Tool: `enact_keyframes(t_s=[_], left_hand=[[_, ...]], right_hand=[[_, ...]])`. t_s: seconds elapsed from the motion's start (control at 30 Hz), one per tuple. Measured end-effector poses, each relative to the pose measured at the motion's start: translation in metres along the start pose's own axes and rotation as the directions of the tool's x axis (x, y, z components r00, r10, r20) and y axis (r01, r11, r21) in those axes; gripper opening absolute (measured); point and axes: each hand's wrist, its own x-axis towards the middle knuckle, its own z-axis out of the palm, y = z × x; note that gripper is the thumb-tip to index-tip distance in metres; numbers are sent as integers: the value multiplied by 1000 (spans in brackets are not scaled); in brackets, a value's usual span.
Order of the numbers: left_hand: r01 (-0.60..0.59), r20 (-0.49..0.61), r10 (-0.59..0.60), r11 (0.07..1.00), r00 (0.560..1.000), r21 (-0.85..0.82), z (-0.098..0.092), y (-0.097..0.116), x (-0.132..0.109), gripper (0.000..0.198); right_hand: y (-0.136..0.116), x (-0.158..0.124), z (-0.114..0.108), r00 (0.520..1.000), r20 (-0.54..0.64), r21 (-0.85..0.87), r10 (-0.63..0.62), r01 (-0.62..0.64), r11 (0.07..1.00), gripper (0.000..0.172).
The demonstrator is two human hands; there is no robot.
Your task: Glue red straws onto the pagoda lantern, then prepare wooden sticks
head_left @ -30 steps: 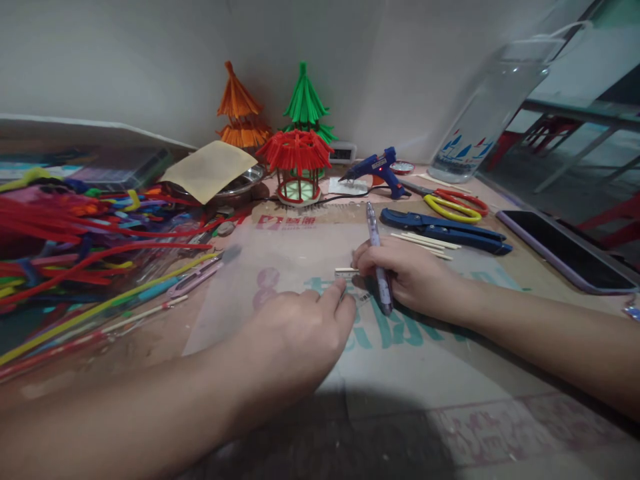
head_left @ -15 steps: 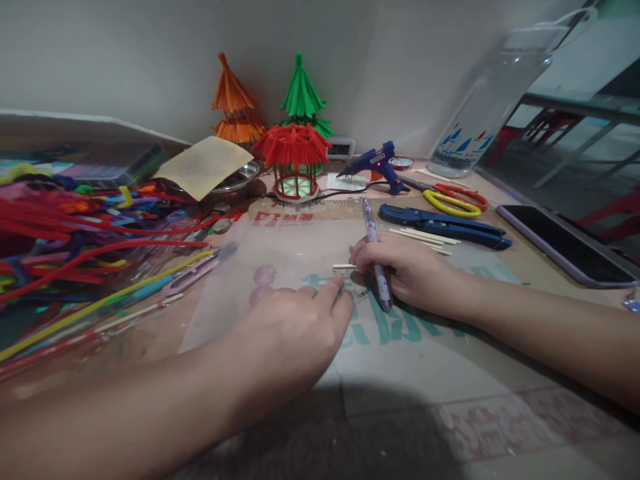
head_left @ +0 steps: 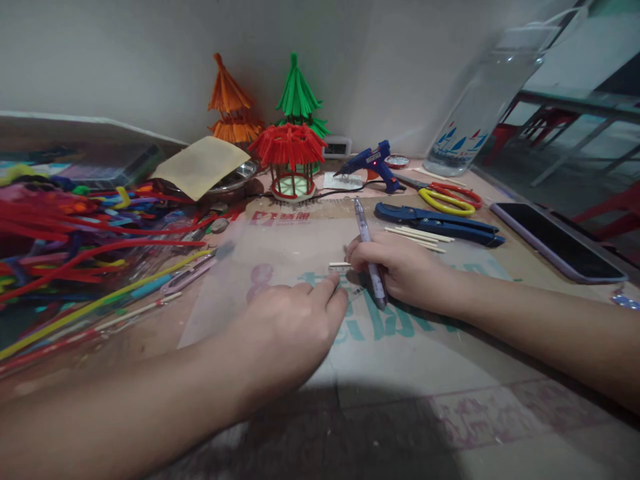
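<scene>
My right hand (head_left: pixel 400 263) is closed around a pale purple pen (head_left: pixel 363 223), which leans with its upper end away from me. A short wooden stick (head_left: pixel 339 265) lies along the edge of a small clear ruler (head_left: pixel 336 269), and its right end runs behind the right fingers. My left hand (head_left: pixel 300 320) comes in from the lower left, fingers bent, with the index fingertip and thumb on the ruler. Most of the ruler is hidden under the hands. Both rest over a translucent sheet (head_left: pixel 225 293) covering printed cardboard.
Behind my right hand lie several thin sticks (head_left: pixel 420 235), a blue cutter tool (head_left: pixel 440 225), scissors (head_left: pixel 447 202) and a glue gun (head_left: pixel 373 163). A phone (head_left: pixel 555 240) sits right. Pipe-cleaner models, including a red one (head_left: pixel 290 147), stand at the back. Pipe cleaners (head_left: pixel 60 227) heap up left.
The whole view has shifted slightly, so everything sits a little further left. Both hands keep nearly the same pose at the ruler and stick.
</scene>
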Motion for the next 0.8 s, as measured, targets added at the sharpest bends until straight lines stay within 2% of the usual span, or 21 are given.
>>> enact_keyframes(t_s=[0.23,0.8], left_hand=[[-9,-73,9,1000,997,-9,4,-1,-2,41],[-13,-55,13,1000,998,-3,4,-1,-2,43]], right_hand=[[-1,0,0,1000,2,-4,-10,10,1000,18],[0,1,2,1000,-24,-20,-7,6,1000,19]])
